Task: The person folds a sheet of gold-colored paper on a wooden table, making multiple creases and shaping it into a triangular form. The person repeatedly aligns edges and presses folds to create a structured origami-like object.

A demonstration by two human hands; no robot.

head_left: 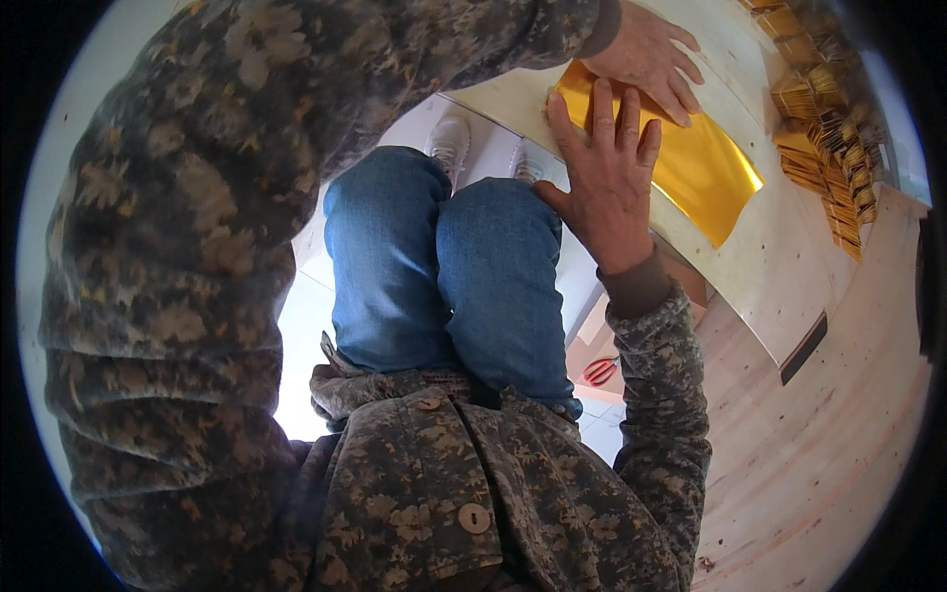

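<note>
A shiny gold paper sheet lies on a pale board, one end curving up slightly toward the right. My left hand reaches over from the upper left and rests flat on the sheet's far edge, its fingers spread. Closer to me, my right hand has its fingers apart and stretched over the left end of the sheet, the fingertips touching it. Neither hand grips anything. Part of the sheet is hidden beneath both hands.
Bundles of folded gold paper are piled at the far right of the pale board. A dark strip sits at the board's near corner. Red-handled scissors lie lower down, beside my jeans-clad knees.
</note>
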